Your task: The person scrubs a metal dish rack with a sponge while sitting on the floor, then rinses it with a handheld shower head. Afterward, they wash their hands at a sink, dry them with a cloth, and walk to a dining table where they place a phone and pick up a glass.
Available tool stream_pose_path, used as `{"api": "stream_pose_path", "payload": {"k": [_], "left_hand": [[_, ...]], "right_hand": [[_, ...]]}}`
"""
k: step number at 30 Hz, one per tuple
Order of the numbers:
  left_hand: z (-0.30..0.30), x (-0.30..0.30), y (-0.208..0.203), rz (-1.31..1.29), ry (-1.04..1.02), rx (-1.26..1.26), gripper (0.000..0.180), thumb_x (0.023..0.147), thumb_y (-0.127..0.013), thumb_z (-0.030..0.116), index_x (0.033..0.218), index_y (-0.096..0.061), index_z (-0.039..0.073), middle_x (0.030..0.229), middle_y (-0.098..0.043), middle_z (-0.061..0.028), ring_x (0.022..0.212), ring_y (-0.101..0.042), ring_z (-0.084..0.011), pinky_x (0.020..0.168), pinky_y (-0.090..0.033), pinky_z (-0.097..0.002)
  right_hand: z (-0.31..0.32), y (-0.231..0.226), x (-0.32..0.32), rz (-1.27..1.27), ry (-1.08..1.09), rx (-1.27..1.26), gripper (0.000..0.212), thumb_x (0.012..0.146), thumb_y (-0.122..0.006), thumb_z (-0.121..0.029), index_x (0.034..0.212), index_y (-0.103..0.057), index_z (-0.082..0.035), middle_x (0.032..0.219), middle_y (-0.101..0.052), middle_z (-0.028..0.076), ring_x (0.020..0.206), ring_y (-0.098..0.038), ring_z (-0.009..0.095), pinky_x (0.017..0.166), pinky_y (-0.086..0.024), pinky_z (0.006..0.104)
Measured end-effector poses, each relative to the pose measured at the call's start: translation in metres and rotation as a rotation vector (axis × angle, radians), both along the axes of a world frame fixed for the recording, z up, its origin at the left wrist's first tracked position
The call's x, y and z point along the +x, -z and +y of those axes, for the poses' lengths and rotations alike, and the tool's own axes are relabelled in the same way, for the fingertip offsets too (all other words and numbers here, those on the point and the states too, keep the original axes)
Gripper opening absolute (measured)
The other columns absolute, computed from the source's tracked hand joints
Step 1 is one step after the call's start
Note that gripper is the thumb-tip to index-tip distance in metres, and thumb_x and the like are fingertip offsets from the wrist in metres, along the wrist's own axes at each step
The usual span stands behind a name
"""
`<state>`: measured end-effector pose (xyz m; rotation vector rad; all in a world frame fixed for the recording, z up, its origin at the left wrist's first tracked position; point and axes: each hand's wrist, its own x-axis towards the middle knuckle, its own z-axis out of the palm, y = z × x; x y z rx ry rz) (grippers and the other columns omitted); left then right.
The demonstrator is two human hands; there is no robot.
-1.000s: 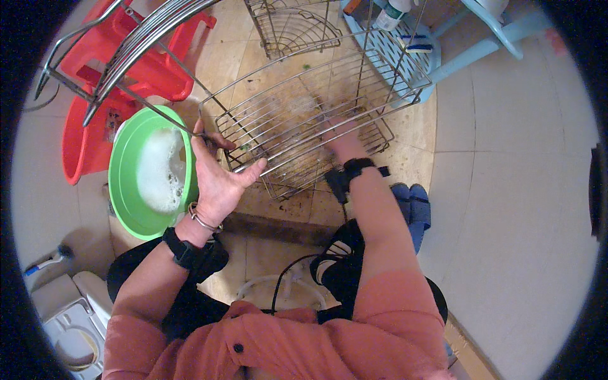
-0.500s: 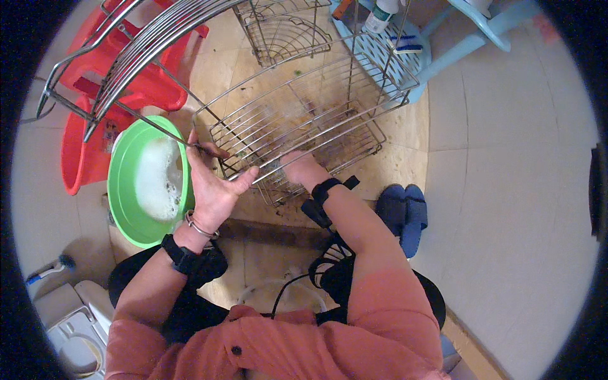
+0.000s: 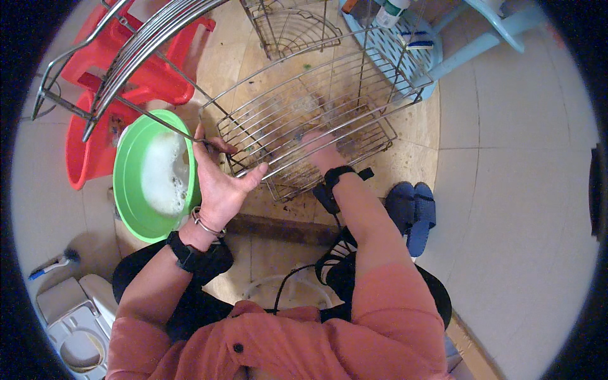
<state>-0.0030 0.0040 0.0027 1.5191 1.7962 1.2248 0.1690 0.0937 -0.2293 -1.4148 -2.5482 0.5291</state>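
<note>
The left hand [image 3: 218, 183] gripped the wire rack [image 3: 345, 132] by its near left corner, thumb against the front bar. The rack spread right and forward of those fingers. The right hand [image 3: 322, 151] was in among its wires; whether those fingers were closed I could not tell. Left of the left fingers stood a green basin [image 3: 130, 190] holding white foam [image 3: 163, 177].

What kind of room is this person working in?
Probably a bathroom or washing area: there's what looks like a white toilet at lower left, a long-handled brush near it, and a green basin holding suds.
</note>
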Motion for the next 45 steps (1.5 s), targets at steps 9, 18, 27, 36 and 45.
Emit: {"api": "stream_pose_path", "payload": {"k": [9, 18, 27, 36, 45], "left_hand": [[0.001, -0.002, -0.003, -0.005, -0.021, -0.018, 0.108, 0.054, -0.084, 0.016, 0.134, -0.016, -0.003, 0.089, -0.041, -0.0059, 0.084, -0.046, -0.0164, 0.084, -0.041, -0.0302], [-0.001, -0.001, -0.007, 0.083, -0.022, -0.013, 0.108, 0.054, -0.085, 0.020, 0.133, -0.015, -0.006, 0.090, -0.041, -0.0061, 0.083, -0.048, -0.0168, 0.084, -0.041, -0.0301], [0.001, -0.002, -0.002, 0.027, -0.007, -0.027, 0.107, 0.054, -0.084, 0.020, 0.132, -0.015, -0.007, 0.089, -0.042, -0.0067, 0.083, -0.047, -0.0162, 0.085, -0.042, -0.0302], [0.002, 0.000, -0.003, 0.032, -0.016, -0.012, 0.108, 0.054, -0.085, 0.019, 0.132, -0.015, -0.008, 0.089, -0.042, -0.0068, 0.082, -0.047, -0.0164, 0.086, -0.042, -0.0305], [0.001, -0.002, -0.002, 0.073, -0.022, -0.037, 0.109, 0.053, -0.085, 0.019, 0.132, -0.014, -0.009, 0.089, -0.042, -0.0067, 0.082, -0.047, -0.0160, 0.087, -0.041, -0.0306]], "right_hand": [[0.011, -0.013, -0.004, 0.110, 0.160, -0.195, 0.031, 0.084, -0.043, -0.019, 0.105, -0.062, -0.005, 0.108, -0.060, 0.020, 0.100, -0.058, 0.037, 0.088, -0.045, 0.0429], [-0.003, -0.028, -0.023, -0.224, -0.079, -0.349, 0.023, 0.081, -0.050, -0.018, 0.085, -0.064, -0.002, 0.095, -0.064, 0.020, 0.090, -0.061, 0.037, 0.076, -0.050, 0.0439], [0.003, -0.030, -0.001, -0.243, -0.045, -0.227, 0.033, 0.086, -0.046, -0.025, 0.106, -0.062, -0.004, 0.114, -0.056, 0.023, 0.105, -0.055, 0.035, 0.090, -0.044, 0.0401], [-0.049, -0.042, -0.069, 0.123, 0.110, -0.688, 0.049, 0.090, -0.031, -0.034, 0.127, -0.045, -0.006, 0.133, -0.043, 0.020, 0.121, -0.043, 0.036, 0.102, -0.032, 0.0443], [0.048, -0.035, 0.053, -0.469, 0.033, -0.304, 0.030, 0.086, -0.044, -0.018, 0.110, -0.060, -0.010, 0.116, -0.059, 0.014, 0.108, -0.055, 0.026, 0.087, -0.044, 0.0434]]}}
